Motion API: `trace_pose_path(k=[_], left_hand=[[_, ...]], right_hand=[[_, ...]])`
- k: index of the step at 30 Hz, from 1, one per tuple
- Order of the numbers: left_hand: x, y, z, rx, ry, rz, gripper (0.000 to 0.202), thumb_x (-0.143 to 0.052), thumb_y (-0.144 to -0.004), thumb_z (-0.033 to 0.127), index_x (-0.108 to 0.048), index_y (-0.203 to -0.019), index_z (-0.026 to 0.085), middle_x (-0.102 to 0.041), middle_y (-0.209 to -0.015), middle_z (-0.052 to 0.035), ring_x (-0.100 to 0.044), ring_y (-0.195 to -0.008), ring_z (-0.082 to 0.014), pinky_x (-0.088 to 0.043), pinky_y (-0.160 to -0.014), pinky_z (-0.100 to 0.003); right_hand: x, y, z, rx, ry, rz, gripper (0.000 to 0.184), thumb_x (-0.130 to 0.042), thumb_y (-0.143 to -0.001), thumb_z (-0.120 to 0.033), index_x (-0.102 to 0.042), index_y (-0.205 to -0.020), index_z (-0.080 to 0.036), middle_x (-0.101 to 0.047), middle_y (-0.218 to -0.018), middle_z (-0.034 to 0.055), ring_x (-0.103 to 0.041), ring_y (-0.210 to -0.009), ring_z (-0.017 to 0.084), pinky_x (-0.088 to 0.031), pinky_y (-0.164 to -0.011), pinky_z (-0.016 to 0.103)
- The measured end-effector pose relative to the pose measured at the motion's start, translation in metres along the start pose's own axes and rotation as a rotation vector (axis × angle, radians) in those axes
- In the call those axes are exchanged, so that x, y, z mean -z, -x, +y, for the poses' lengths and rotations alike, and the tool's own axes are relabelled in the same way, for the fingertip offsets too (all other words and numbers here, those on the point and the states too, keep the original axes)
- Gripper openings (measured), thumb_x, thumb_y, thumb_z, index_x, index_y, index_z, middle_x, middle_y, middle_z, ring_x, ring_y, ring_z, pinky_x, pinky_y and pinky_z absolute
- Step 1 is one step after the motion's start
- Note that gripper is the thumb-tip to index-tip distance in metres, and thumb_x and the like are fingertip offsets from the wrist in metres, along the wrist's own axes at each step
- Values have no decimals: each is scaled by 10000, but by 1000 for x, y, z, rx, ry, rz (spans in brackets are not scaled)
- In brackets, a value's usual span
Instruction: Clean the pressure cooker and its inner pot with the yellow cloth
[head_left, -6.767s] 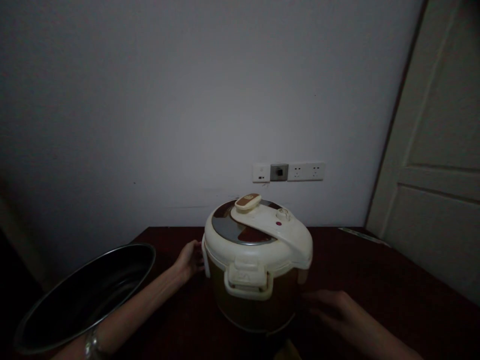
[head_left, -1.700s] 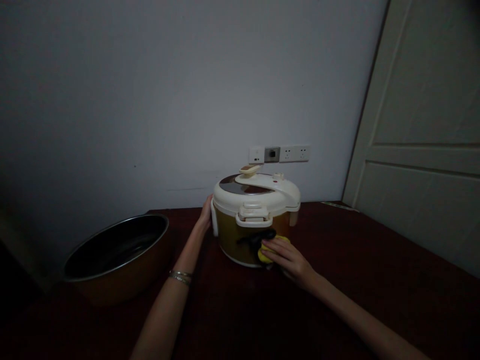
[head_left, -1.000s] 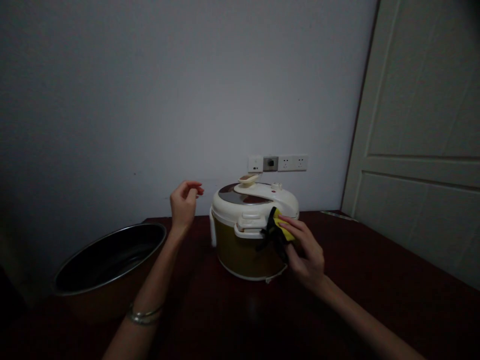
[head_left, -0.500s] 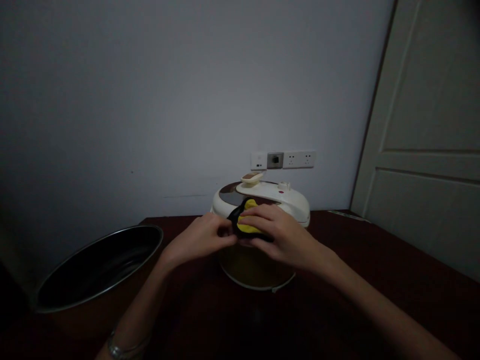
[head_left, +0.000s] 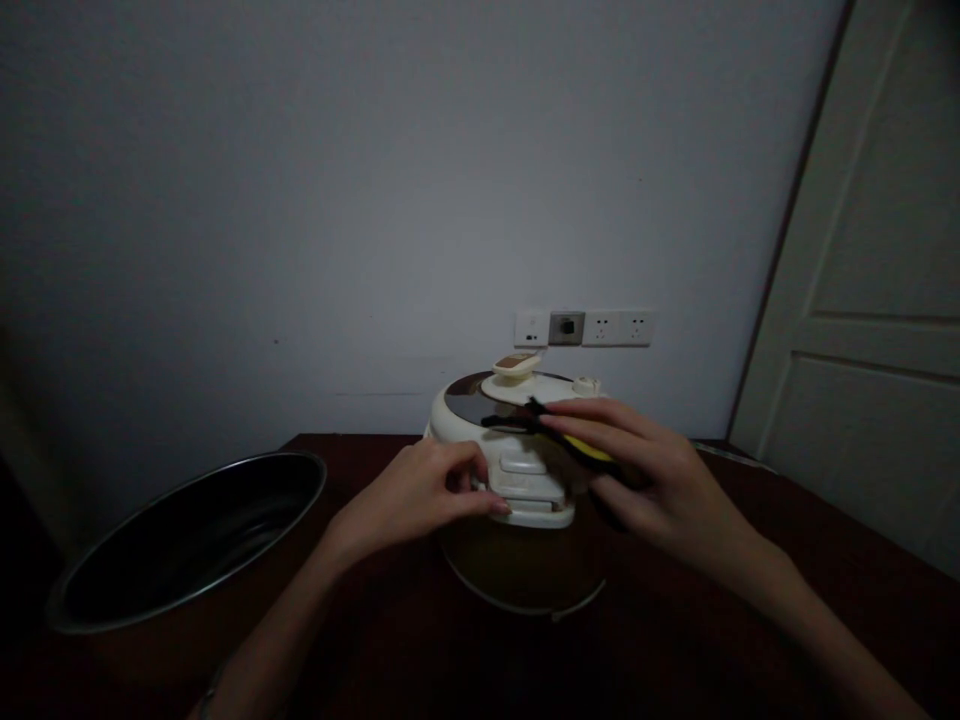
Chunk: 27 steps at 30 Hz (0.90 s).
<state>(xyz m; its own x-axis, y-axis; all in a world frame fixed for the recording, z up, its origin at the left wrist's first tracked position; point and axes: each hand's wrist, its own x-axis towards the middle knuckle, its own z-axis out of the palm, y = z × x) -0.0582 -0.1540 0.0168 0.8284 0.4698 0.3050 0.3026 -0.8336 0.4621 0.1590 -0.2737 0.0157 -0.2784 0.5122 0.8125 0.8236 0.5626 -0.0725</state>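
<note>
An electric pressure cooker point(head_left: 517, 565) with a white lid point(head_left: 450, 425) stands in front of me. My left hand point(head_left: 420, 485) is closed at the left end of the white front handle point(head_left: 534, 515), its thumb tip resting on the edge and its fingers curled. A folded yellow-and-black cloth point(head_left: 589, 452) is pinched in my right hand point(head_left: 652, 465), just right of that handle and over the lid's front. Its dark edge sticks out to the left above the lid. The far side of the cooker is hidden.
A wide dark-lined inner pot point(head_left: 187, 600) sits at the left on the dark red table point(head_left: 375, 640). Behind the cooker are wall sockets point(head_left: 619, 328) on a pale wall. A panelled door point(head_left: 877, 400) is at the right.
My right hand has moved right with the cloth, which no longer covers the cooker's front handle. My left hand has shifted slightly down and right onto the handle's edge. The view has shifted slightly.
</note>
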Motion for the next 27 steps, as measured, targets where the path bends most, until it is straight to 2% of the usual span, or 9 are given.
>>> trace_pose_path(k=[3, 5, 8, 12, 15, 17, 21, 24, 27], left_hand=[[-3, -1, 1, -11, -28, 32, 348, -622, -771, 519, -637, -849, 180, -666, -758, -20, -581, -659, -130, -400, -593, -243], [-4, -1, 1, -14, -33, 37, 345, -616, -777, 518, -634, -852, 182, -669, -767, -19, -584, -659, -131, -402, -594, -246], [-4, -2, 1, -6, -41, 39, 351, -611, -778, 530, -623, -816, 181, -663, -734, -10, -579, -635, -123, -392, -576, -238], [-3, -2, 1, -5, -20, 31, 345, -609, -782, 526, -623, -795, 181, -648, -700, -5, -568, -623, -115, -383, -567, -230], [-4, -2, 1, 2, 10, 22, 340, -618, -779, 518, -622, -785, 177, -640, -695, -6, -563, -630, -113, -384, -569, -228], [-4, -3, 1, 6, 38, 13, 333, -626, -777, 507, -617, -781, 174, -636, -690, -6, -560, -630, -112, -385, -566, -226], [-4, -4, 2, -9, 86, 21, 316, -648, -766, 482, -611, -768, 169, -620, -667, 11, -551, -613, -103, -392, -565, -221], [-4, -4, 2, -19, 77, 46, 296, -654, -768, 454, -601, -730, 165, -604, -649, 22, -532, -587, -95, -380, -543, -217], [-4, -4, 3, -22, 53, 51, 302, -643, -776, 457, -599, -718, 164, -600, -640, 21, -530, -580, -98, -372, -534, -221]], right_hand=[[-15, -18, -9, 35, -72, -167, 314, -561, -843, -151, -617, -1149, -192, -654, -1104, 72, -584, -1030, 189, -488, -900, 363], [-23, -25, -12, 56, -88, -218, 219, -574, -857, -193, -655, -1060, -188, -676, -1015, 60, -595, -960, 184, -495, -858, 354], [-22, -25, -11, 36, -67, -203, 172, -570, -844, -147, -678, -975, -179, -676, -952, 62, -595, -906, 186, -498, -803, 338], [-3, -11, 2, -50, -104, -207, 180, -572, -833, -124, -690, -947, -197, -674, -928, 59, -615, -848, 169, -509, -744, 295], [6, -4, 10, -52, -141, -216, 168, -577, -835, -141, -693, -936, -208, -677, -901, 49, -626, -796, 150, -514, -698, 265], [3, -3, 11, -37, -130, -182, 176, -561, -830, -128, -690, -923, -204, -673, -912, 55, -624, -818, 157, -516, -718, 280], [-19, -11, 2, 25, -107, -100, 238, -513, -814, -90, -688, -939, -191, -660, -964, 74, -599, -908, 183, -506, -786, 336], [-32, -18, -7, 41, -88, -105, 153, -576, -829, -166, -692, -927, -182, -659, -977, 77, -593, -920, 193, -496, -805, 361], [-30, -20, -9, 28, -76, -127, 120, -616, -828, -199, -696, -913, -174, -657, -979, 77, -599, -911, 190, -494, -801, 349]])
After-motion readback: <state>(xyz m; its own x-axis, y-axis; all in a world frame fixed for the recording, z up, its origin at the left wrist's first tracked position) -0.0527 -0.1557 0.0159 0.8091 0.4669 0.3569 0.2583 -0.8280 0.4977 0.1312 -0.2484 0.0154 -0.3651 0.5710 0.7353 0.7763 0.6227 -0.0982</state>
